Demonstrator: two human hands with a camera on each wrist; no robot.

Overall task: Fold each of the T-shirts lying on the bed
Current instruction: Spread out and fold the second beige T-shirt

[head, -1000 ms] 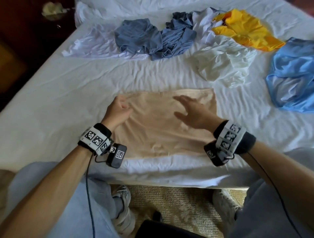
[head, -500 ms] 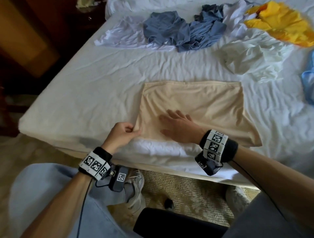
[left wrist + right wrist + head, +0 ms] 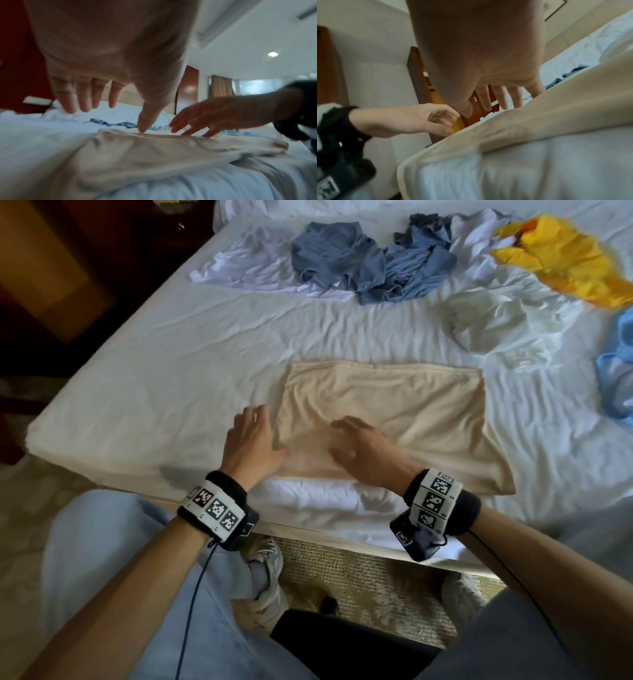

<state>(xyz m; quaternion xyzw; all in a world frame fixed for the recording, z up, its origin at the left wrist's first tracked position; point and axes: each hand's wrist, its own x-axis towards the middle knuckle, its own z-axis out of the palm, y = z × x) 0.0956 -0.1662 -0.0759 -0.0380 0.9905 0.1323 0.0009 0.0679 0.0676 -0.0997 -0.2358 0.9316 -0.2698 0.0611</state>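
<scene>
A folded beige T-shirt [image 3: 387, 419] is laid flat near the front edge of the bed [image 3: 164, 378]. The left hand [image 3: 251, 443] is held with fingers spread at the shirt's left edge, gripping nothing, while the right hand [image 3: 363, 453] is spread open over its near part. Unfolded T-shirts [image 3: 373, 268] are heaped further back.

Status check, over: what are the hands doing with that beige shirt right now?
Left hand open at the folded beige T-shirt's left edge. Right hand open, flat over its near part. Unfolded shirts piled farther back; nothing in the way.
</scene>
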